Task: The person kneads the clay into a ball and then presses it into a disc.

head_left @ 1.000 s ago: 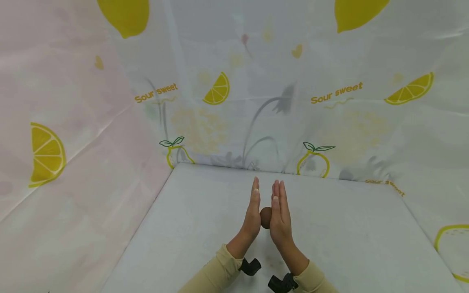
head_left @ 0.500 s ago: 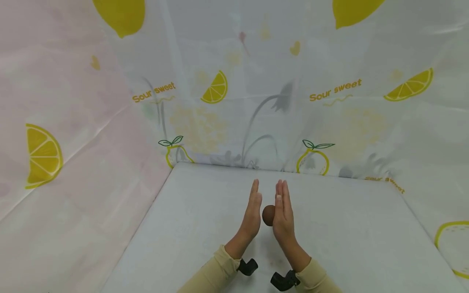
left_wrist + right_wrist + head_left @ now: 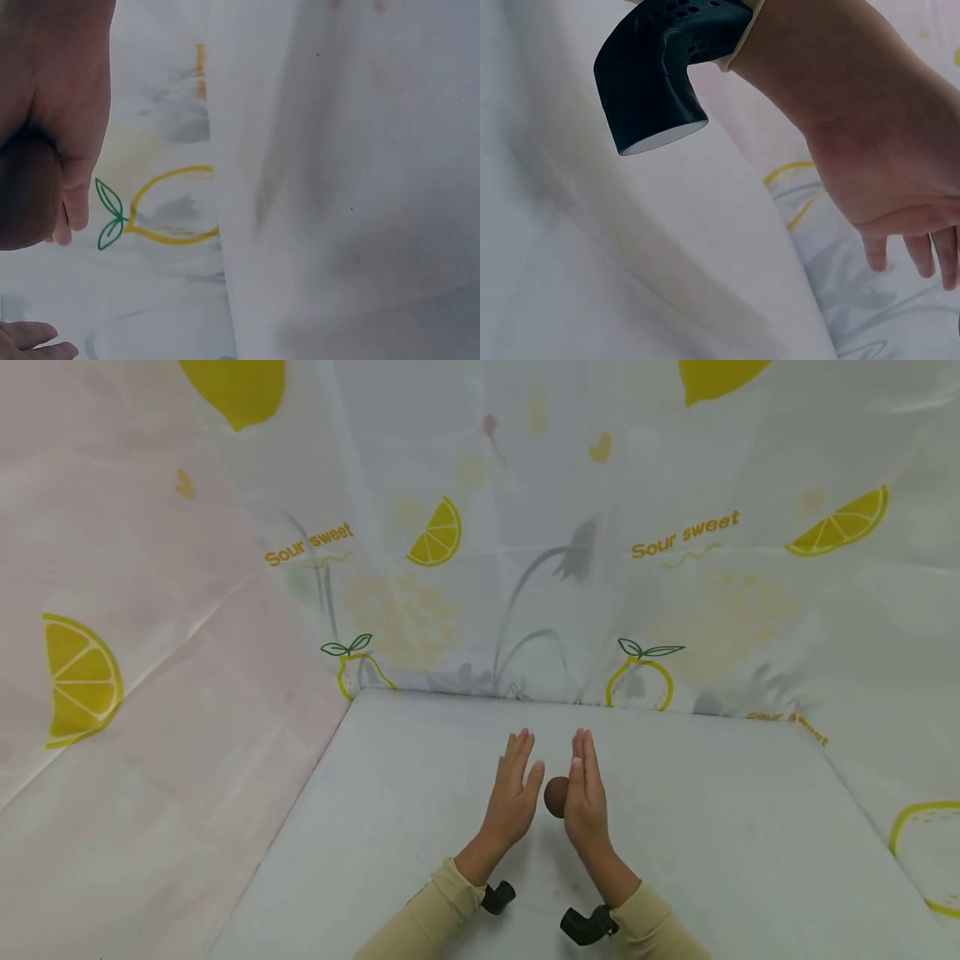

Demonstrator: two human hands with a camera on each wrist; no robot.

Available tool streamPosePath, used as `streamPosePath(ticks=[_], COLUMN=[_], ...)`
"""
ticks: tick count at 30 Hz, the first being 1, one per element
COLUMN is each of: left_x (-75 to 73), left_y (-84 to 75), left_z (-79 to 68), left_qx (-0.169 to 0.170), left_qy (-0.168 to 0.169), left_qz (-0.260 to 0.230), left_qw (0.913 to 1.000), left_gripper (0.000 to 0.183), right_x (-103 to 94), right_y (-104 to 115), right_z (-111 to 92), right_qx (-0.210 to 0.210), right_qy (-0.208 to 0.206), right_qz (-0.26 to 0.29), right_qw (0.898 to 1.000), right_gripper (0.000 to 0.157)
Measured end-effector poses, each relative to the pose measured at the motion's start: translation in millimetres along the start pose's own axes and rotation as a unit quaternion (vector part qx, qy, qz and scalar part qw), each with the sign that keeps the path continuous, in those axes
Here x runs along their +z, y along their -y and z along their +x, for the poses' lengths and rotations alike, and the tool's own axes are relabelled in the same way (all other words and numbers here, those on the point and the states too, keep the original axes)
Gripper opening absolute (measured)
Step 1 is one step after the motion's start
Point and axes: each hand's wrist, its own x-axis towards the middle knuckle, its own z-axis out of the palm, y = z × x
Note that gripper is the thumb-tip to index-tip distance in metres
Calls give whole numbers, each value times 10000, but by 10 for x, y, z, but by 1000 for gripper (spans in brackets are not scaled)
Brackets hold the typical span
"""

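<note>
A brown ball (image 3: 556,797), smooth and round like clay, lies against the palm of my right hand (image 3: 587,806). That hand stands edge-on with its fingers straight and together, pointing forward. My left hand (image 3: 513,797) faces it with fingers extended and thumb a little apart, and a gap separates it from the ball. In the left wrist view the brown ball (image 3: 28,193) sits at the right palm, and left fingertips (image 3: 45,349) enter at the lower left. The right wrist view shows the left hand (image 3: 900,172) with fingers hanging straight.
Below the hands spreads a white tabletop (image 3: 405,793). A lemon-printed sheet (image 3: 480,610) forms the walls at the back and sides. Black wrist cameras (image 3: 588,927) jut inward from both beige sleeves (image 3: 431,918).
The palms, earlier close on both sides of the ball, have parted. The left hand has drawn left and turned, its thumb spreading; the ball has moved slightly right with the right hand.
</note>
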Motion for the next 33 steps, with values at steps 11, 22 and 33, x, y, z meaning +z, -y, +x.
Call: streamPosePath(ticks=[11, 22, 33], left_x=[5, 3, -44], left_y=[162, 277, 379], left_z=[4, 5, -31], left_qx=[342, 940, 1146], left_qy=[-31, 172, 264], left_qz=[1418, 3128, 3803], left_qw=[9893, 9450, 9174], left_gripper=[58, 58, 59], right_x=[-80, -158, -271], right_y=[-82, -269, -429], right_z=[19, -10, 30], right_qx=[214, -176, -177], right_qy=[139, 219, 389], right_qz=[-449, -1417, -2514], right_qw=[9987, 9895, 9669], right_gripper=[52, 52, 53])
